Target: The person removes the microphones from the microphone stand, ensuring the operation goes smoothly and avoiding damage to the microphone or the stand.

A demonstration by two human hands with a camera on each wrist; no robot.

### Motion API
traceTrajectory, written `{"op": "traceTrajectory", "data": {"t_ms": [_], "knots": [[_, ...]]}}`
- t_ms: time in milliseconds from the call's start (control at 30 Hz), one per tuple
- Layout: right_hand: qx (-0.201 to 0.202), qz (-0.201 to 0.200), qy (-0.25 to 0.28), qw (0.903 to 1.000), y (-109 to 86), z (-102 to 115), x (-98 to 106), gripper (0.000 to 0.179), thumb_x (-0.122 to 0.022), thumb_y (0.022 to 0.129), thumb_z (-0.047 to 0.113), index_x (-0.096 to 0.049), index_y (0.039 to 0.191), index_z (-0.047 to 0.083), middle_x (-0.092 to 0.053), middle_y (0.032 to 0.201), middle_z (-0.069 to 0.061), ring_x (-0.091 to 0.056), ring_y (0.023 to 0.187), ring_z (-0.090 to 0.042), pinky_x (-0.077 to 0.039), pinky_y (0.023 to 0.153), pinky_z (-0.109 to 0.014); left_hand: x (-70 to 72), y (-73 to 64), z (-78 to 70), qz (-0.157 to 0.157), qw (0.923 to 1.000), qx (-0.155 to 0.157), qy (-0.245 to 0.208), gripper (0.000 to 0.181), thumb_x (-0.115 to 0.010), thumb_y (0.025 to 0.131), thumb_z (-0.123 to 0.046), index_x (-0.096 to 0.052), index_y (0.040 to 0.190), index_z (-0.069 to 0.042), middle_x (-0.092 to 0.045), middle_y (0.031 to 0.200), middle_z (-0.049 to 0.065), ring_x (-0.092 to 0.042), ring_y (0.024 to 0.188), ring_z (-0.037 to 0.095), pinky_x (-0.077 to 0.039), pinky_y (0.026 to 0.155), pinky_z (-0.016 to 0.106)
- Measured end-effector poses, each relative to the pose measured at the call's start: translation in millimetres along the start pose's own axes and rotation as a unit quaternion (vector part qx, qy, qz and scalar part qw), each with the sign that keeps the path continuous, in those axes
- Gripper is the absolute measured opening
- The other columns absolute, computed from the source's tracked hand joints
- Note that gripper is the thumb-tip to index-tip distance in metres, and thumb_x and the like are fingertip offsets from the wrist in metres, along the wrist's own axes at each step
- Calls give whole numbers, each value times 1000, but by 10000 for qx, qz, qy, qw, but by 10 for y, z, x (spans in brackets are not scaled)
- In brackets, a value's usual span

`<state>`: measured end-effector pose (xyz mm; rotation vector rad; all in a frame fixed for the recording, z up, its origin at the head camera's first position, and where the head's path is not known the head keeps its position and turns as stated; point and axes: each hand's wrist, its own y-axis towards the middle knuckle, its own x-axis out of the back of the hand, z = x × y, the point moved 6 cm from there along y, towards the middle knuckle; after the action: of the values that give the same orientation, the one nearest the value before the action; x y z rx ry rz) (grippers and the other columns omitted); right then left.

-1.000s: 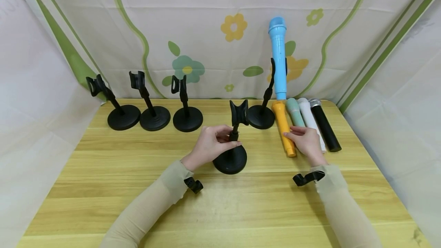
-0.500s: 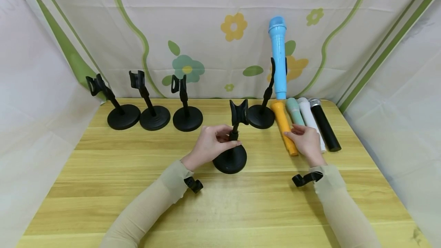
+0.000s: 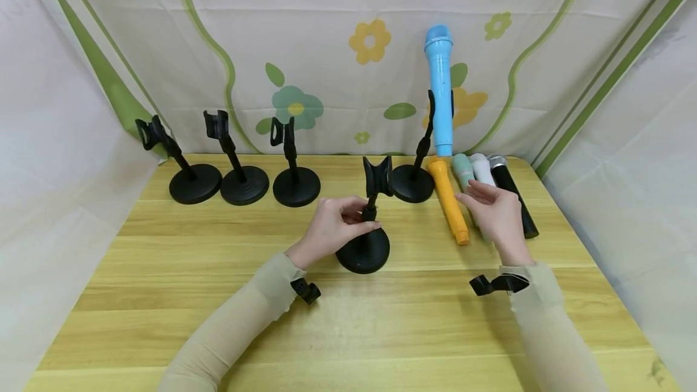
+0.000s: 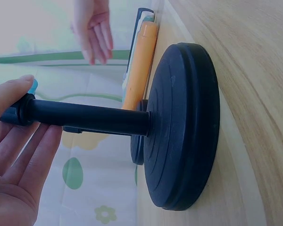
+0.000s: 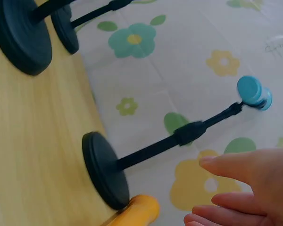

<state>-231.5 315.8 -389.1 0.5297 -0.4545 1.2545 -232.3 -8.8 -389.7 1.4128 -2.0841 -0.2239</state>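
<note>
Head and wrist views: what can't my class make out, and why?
Head: lower end of white cylindrical microphone, hidden by right hand.
Left wrist: clip of held black round-based stand, cut off by left edge.
Right wrist: handle end of orange cylindrical microphone, cut by bottom edge.

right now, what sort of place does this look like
Probably a screened-off tabletop work area: a wood-grain table with flower-printed cloth behind it and pale sheeting at either side.

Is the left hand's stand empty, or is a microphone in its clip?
Empty: the head view shows no microphone in the clip of this stand.
</note>
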Motion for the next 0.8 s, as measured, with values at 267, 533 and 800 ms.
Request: {"op": "traceTrajectory", "data": {"t_ms": [267, 533, 800], "knots": [[241, 141, 843, 9961, -114, 358, -44, 63, -79, 88, 45, -65, 137, 9, -68, 128, -12, -67, 111, -11, -53, 86, -15, 5, 0, 5, 8, 10000, -14, 31, 22, -87, 84, -15, -77, 103, -11, -75, 95, -3, -71, 74, 4, -61, 66, 26], [818, 491, 1604, 9824, -232, 759, -184, 55, -82, 89, 31, -67, 134, 6, -67, 130, -11, -66, 114, -16, -54, 90, -22, 5, -6, 8, 25, 10000, 3, -21, 23, -86, 84, -16, -77, 104, -7, -75, 95, -3, -71, 74, 5, -61, 67, 26], [1376, 1048, 2286, 9580, -319, 1094, -399, 51, -83, 89, 17, -66, 135, 3, -67, 131, -11, -64, 121, -25, -53, 95, -28, 1, 2, 6, 32, 9999, -20, -145, 25, -87, 83, -16, -77, 105, -8, -75, 97, -1, -72, 77, 7, -61, 67, 27]]}}
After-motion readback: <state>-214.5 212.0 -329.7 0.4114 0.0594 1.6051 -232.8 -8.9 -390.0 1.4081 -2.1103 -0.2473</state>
